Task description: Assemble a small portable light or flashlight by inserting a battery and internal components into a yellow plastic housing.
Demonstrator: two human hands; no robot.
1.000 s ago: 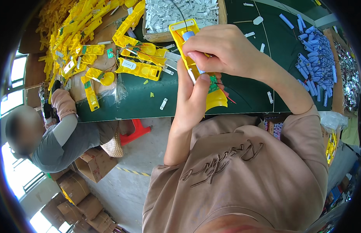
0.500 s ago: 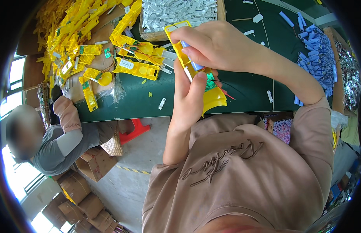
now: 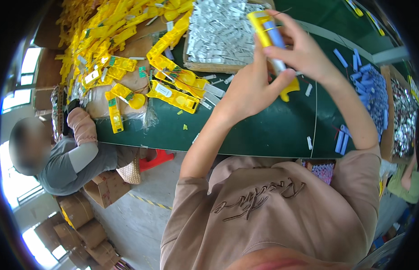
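At left, yellow plastic housings (image 3: 115, 27) lie heaped on the dark green worktop (image 3: 245, 141); beside them, a cardboard tray (image 3: 209, 67) holds small white plastic pieces (image 3: 223, 33). My left hand (image 3: 252, 87) grasps a long yellow plastic shell (image 3: 262, 33), raised near the tray, containing a blue cylindrical cell (image 3: 276, 37); my right hand (image 3: 306, 54) grips the shell's right side. Far right: piled blue cylinders (image 3: 370, 92).

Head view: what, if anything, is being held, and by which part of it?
The yellow casing: left grip at its middle, right grip on its upper right side.
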